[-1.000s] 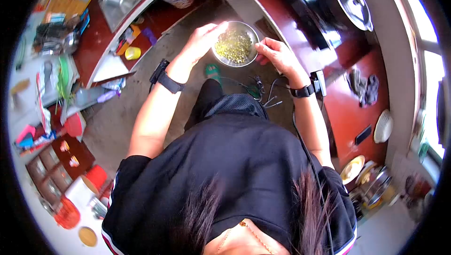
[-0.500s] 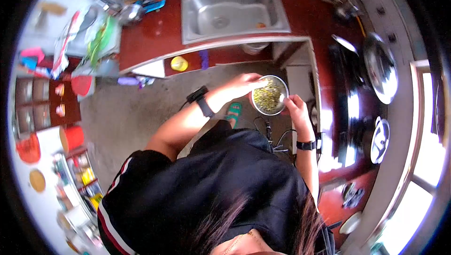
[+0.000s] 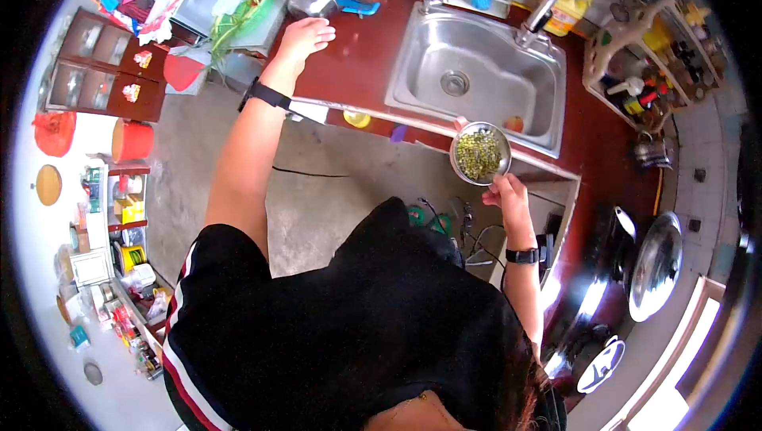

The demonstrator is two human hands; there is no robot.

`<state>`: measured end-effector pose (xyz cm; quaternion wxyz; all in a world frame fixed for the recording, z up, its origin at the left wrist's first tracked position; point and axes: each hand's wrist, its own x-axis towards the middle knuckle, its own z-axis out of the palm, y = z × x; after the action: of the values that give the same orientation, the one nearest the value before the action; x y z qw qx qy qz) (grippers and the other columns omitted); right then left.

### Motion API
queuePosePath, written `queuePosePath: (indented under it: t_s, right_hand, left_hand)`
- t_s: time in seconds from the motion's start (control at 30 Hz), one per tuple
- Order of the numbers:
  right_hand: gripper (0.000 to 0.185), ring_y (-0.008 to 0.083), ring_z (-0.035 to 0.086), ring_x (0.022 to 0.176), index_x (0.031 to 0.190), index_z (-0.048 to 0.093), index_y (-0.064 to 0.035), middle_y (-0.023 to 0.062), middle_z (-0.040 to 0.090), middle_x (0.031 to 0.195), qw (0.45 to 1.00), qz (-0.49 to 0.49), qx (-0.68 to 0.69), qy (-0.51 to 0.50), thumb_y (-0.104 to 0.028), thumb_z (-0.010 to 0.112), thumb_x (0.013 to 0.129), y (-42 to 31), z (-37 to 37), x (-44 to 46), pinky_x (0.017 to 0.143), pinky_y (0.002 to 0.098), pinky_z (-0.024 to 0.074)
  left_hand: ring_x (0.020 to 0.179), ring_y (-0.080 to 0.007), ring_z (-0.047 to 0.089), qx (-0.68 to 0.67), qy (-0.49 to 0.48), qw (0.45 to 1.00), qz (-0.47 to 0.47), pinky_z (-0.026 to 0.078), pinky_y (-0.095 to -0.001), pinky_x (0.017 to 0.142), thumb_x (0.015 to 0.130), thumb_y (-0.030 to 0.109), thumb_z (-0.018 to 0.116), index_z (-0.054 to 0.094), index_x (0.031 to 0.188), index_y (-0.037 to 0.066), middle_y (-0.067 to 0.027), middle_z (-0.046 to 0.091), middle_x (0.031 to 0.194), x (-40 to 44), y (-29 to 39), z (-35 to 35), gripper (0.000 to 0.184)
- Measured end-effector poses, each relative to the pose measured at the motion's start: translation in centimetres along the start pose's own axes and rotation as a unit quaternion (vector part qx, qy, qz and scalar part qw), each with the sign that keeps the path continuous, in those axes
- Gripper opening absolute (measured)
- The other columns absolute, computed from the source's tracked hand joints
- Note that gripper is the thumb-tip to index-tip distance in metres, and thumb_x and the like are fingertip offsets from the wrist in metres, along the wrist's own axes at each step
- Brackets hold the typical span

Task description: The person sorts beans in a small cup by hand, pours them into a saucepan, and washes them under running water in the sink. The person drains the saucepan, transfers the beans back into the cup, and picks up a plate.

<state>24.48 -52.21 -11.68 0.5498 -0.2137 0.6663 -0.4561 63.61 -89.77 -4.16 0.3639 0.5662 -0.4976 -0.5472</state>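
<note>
My right hand pinches the near rim of a round metal bowl. Small yellow-green pieces, perhaps beans, fill much of it; a pinkish part juts from its far left rim. The bowl hangs in front of the counter edge, near the sink's front right side. My left arm stretches far out to the left, over the counter. The left hand has its fingers extended and holds nothing. Just beyond its fingertips is a shiny metal ladle, among other utensils.
A steel sink is set in the red-brown counter, with a reddish piece inside. A bottle rack stands at the right, near a large metal lid. Green leafy stalks lie at the left. Cables trail below.
My left hand has left the bowl and swung up and left toward the utensils. My right hand keeps the bowl, now nearer the sink. The view has shifted toward the counter.
</note>
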Motion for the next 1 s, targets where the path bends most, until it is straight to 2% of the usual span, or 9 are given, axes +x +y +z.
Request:
queuePosePath:
  t_s: [0.3,0.33,0.43,0.47,0.6,0.73,0.87,0.97,1.0]
  right_hand:
    - [0.026,0.0189,0.066,0.07,0.087,0.06,-0.0016,0.0069,0.061,0.081,0.999,0.036,-0.026,0.009,-0.026,0.06,0.095,-4.5,5.5,5.6,0.065,0.0313,0.0562]
    - [0.025,0.0189,0.066,0.07,0.087,0.06,-0.0018,0.0069,0.061,0.081,0.998,0.04,-0.035,0.02,-0.026,0.06,0.095,-4.4,6.2,6.7,0.065,0.0313,0.0561]
    - [0.024,0.0189,0.066,0.069,0.087,0.06,-0.0024,0.0059,0.061,0.081,0.997,0.065,-0.021,0.046,-0.025,0.061,0.094,-5.3,9.5,7.1,0.064,0.0313,0.0557]
    - [0.024,0.0188,0.066,0.069,0.087,0.06,-0.0027,0.0056,0.061,0.081,0.997,0.064,-0.008,0.052,-0.025,0.061,0.094,-5.1,10.4,7.7,0.064,0.0313,0.0555]
    - [0.023,0.0183,0.066,0.073,0.088,0.06,-0.0036,0.0046,0.06,0.081,0.996,0.068,0.009,0.051,-0.025,0.061,0.096,-6.6,14.4,9.6,0.067,0.0309,0.0553]
    - [0.025,0.0175,0.067,0.072,0.086,0.06,-0.0006,0.0072,0.064,0.08,0.998,0.048,0.02,0.043,-0.024,0.062,0.096,-7.4,17.1,11.2,0.07,0.0309,0.0564]
    - [0.027,0.0172,0.068,0.071,0.089,0.062,0.002,0.0093,0.067,0.079,0.998,0.035,0.0,0.045,-0.024,0.064,0.096,-7.8,18.9,13.0,0.07,0.0303,0.0571]
    - [0.027,0.0168,0.067,0.074,0.092,0.061,0.0018,0.0091,0.066,0.082,0.999,0.04,-0.014,0.032,-0.025,0.064,0.097,-8.9,20.3,13.7,0.073,0.0306,0.0572]
    - [0.026,0.0167,0.066,0.077,0.092,0.061,0.0005,0.0085,0.065,0.084,0.999,0.042,-0.023,0.022,-0.025,0.063,0.098,-9.4,20.7,13.7,0.074,0.0308,0.0568]
  left_hand:
    - [0.078,-0.0211,0.073,-0.043,0.095,0.993,0.063,0.058,-0.0335,0.066,0.096,0.008,0.056,0.064,0.112,0.001,-0.0115,0.073,0.097,18.1,1.5,-6.9,0.019]
    - [0.072,-0.0221,0.073,0.002,0.155,0.987,0.049,0.057,-0.0338,0.059,0.095,0.01,0.06,0.063,0.112,-0.001,-0.0124,0.072,0.094,19.6,2.4,-6.0,0.021]
    - [0.07,-0.0209,0.073,0.024,0.137,0.985,0.107,0.056,-0.0316,0.055,0.094,0.017,0.067,0.062,0.11,-0.004,-0.0134,0.072,0.091,25.7,2.2,-7.4,0.027]
    - [0.07,-0.0209,0.073,0.085,0.191,0.972,0.11,0.056,-0.0356,0.062,0.092,0.032,0.071,0.065,0.101,-0.002,-0.0118,0.073,0.081,27.2,2.0,-7.1,0.035]
    - [0.079,-0.0292,0.072,0.41,0.163,0.875,0.199,0.054,-0.043,0.078,0.09,0.052,0.064,0.071,0.086,0.006,-0.0069,0.072,0.068,29.1,3.2,-8.6,0.047]
    - [0.084,-0.0309,0.072,0.387,0.169,0.881,0.214,0.054,-0.0443,0.08,0.086,0.05,0.067,0.072,0.09,0.008,-0.0084,0.074,0.074,28.4,3.5,-9.1,0.042]
    - [0.076,-0.0321,0.072,0.468,0.21,0.812,0.28,0.054,-0.0467,0.073,0.086,0.052,0.064,0.069,0.085,0.006,-0.0124,0.073,0.074,27.1,3.3,-9.7,0.047]
    - [0.077,-0.0317,0.073,0.422,0.102,0.878,0.199,0.055,-0.0449,0.073,0.086,0.052,0.064,0.07,0.088,0.005,-0.0127,0.072,0.073,26.4,5.2,-10.3,0.047]
    - [0.073,-0.0268,0.073,0.457,0.124,0.854,0.218,0.055,-0.0416,0.072,0.086,0.053,0.064,0.071,0.089,0.004,-0.0109,0.072,0.071,26.8,5.2,-10.7,0.049]
